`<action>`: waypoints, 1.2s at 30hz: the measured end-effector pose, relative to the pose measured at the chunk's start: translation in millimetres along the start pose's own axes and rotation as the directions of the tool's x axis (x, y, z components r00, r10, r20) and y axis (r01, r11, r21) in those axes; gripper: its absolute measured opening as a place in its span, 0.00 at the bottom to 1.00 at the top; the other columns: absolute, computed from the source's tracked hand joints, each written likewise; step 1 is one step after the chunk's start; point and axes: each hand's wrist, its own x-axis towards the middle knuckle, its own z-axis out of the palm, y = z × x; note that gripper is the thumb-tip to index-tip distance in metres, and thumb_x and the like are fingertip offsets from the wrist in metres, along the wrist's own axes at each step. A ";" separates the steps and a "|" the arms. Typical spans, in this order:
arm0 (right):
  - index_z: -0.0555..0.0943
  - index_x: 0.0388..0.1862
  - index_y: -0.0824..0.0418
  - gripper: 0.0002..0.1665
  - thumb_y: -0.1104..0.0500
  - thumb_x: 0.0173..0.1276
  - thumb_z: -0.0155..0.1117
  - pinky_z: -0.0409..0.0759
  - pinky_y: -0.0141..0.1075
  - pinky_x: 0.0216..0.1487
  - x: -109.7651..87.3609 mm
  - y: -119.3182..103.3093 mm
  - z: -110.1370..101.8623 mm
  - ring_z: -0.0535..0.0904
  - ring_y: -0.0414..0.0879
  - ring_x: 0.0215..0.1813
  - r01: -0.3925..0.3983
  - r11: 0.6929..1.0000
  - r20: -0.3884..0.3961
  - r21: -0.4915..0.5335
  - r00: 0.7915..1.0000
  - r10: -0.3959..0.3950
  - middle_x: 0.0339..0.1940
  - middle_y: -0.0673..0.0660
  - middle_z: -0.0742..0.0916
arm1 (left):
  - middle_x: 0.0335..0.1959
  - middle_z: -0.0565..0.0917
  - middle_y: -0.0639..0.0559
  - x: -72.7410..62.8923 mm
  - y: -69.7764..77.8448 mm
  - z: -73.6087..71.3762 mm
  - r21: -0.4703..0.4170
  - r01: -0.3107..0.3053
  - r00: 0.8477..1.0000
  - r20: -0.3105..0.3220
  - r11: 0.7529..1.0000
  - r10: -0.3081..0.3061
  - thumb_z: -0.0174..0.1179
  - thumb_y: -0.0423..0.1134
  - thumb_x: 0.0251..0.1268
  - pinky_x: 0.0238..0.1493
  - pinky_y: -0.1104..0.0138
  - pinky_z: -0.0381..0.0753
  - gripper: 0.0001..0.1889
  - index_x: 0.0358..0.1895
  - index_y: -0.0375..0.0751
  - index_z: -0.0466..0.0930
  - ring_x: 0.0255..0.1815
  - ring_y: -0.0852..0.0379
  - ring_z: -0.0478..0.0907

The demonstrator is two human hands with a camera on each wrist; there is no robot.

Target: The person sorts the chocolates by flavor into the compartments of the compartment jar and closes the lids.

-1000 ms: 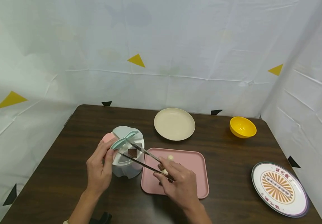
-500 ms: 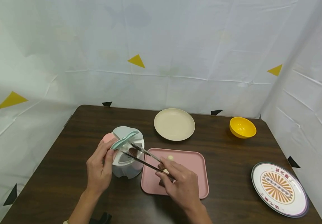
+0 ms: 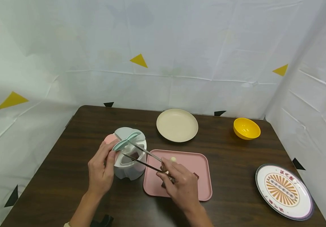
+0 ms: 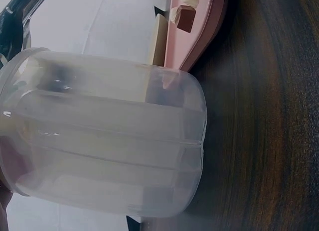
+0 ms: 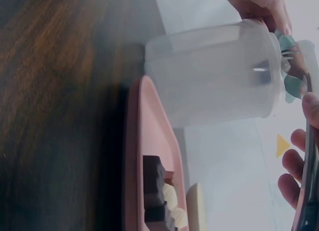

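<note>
My left hand (image 3: 100, 168) holds up the teal flap lid (image 3: 121, 145) of a round, frosted, compartmented container (image 3: 130, 171), fingers at the flap's edge. My right hand (image 3: 181, 186) grips metal tongs (image 3: 148, 153), their arms spread over the uncovered compartment. A dark brown block (image 3: 135, 155) shows inside that opening, below the tongs' tips. Beside the container, a pink tray (image 3: 204, 176) carries brown blocks (image 5: 153, 181) and pale round pieces (image 3: 173, 159), partly hidden by my right hand. In the right wrist view the tongs' tips reach the container's top.
Behind the tray is a cream plate (image 3: 177, 125). A yellow bowl (image 3: 246, 128) stands at the back right, and a patterned plate (image 3: 282, 213) lies at the right edge of the dark wooden table (image 3: 231, 189). White sheeting (image 3: 180, 37) surrounds the table's back and sides.
The brown block has left the tongs, tilted, and dropped lower into the compartment. The tongs' arms stay spread over it; the left hand still holds the flap up.
</note>
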 end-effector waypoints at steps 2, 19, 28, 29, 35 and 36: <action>0.85 0.53 0.58 0.25 0.55 0.56 0.76 0.78 0.29 0.28 0.6 0.6 -1.3 0.80 0.34 0.30 -0.004 1.000 0.005 0.007 1.000 0.004 0.37 0.43 0.87 | 0.48 0.84 0.36 2.3 5.2 -0.8 -0.001 -0.002 1.000 -0.003 1.000 0.002 0.53 0.21 0.65 0.70 0.54 0.62 0.13 0.50 0.27 0.81 0.52 0.41 0.80; 0.80 0.62 0.51 0.35 0.52 0.54 0.78 0.73 0.27 0.26 0.4 8.2 -40.1 0.77 0.31 0.28 -0.148 0.987 0.230 -0.062 0.960 0.159 0.36 0.39 0.84 | 0.46 0.84 0.33 9.8 20.4 -2.7 -0.012 0.000 1.000 -0.008 1.000 0.000 0.52 0.21 0.65 0.69 0.54 0.63 0.13 0.49 0.26 0.81 0.51 0.41 0.81; 0.83 0.59 0.47 0.36 0.48 0.48 0.82 0.72 0.29 0.24 -12.1 32.3 -94.4 0.74 0.29 0.27 -0.192 0.939 0.315 -0.285 0.907 0.281 0.33 0.37 0.83 | 0.46 0.84 0.33 8.8 20.6 -1.5 -0.023 -0.004 1.000 -0.005 1.000 0.004 0.52 0.21 0.64 0.70 0.55 0.62 0.13 0.49 0.25 0.81 0.52 0.42 0.81; 0.83 0.58 0.47 0.36 0.47 0.48 0.82 0.73 0.30 0.25 -14.2 35.9 -100.9 0.75 0.30 0.28 -0.204 0.930 0.322 -0.305 0.897 0.303 0.34 0.37 0.83 | 0.46 0.84 0.33 8.5 20.5 -1.5 -0.021 -0.004 1.000 -0.009 1.000 0.004 0.52 0.21 0.64 0.70 0.56 0.62 0.13 0.49 0.25 0.81 0.52 0.43 0.81; 0.84 0.57 0.47 0.34 0.48 0.47 0.82 0.74 0.34 0.25 -26.9 55.8 -135.9 0.77 0.30 0.28 -0.266 0.867 0.343 -0.421 0.838 0.424 0.39 0.40 0.87 | 0.47 0.84 0.33 8.0 20.2 -1.3 -0.024 -0.006 1.000 -0.006 1.000 0.006 0.52 0.21 0.65 0.70 0.56 0.62 0.13 0.49 0.25 0.81 0.53 0.42 0.81; 0.84 0.57 0.47 0.34 0.48 0.47 0.82 0.73 0.34 0.24 -29.3 58.8 -140.3 0.77 0.30 0.27 -0.272 0.857 0.345 -0.437 0.829 0.439 0.36 0.39 0.87 | 0.47 0.84 0.33 8.2 20.3 -1.2 -0.026 -0.006 1.000 -0.005 1.000 0.006 0.52 0.21 0.65 0.70 0.55 0.62 0.13 0.49 0.25 0.81 0.53 0.42 0.81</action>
